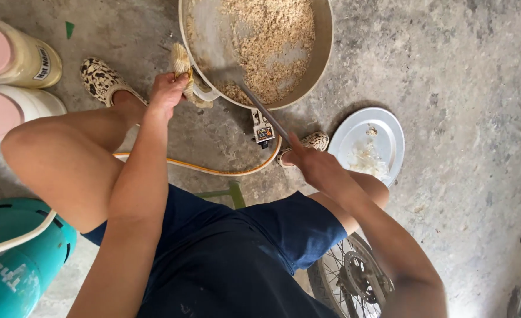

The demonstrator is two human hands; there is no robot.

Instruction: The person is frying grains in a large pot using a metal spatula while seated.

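A large metal wok (322,50) holding light brown crumbly food sits on a low burner at the top of the head view. My left hand (167,91) grips the wok's handle through a yellowish cloth (182,63). My right hand (310,162) holds the long handle of a metal spatula (237,76), whose blade rests in the food at the wok's near side. I am seated, knees apart, in dark blue shorts.
A round metal plate (384,126) with white bits lies on the concrete floor at right. A teal gas cylinder (13,265) with an orange hose (213,171) stands lower left. Two pink-lidded jars (1,76) are at left. A spoked wheel (348,277) is below.
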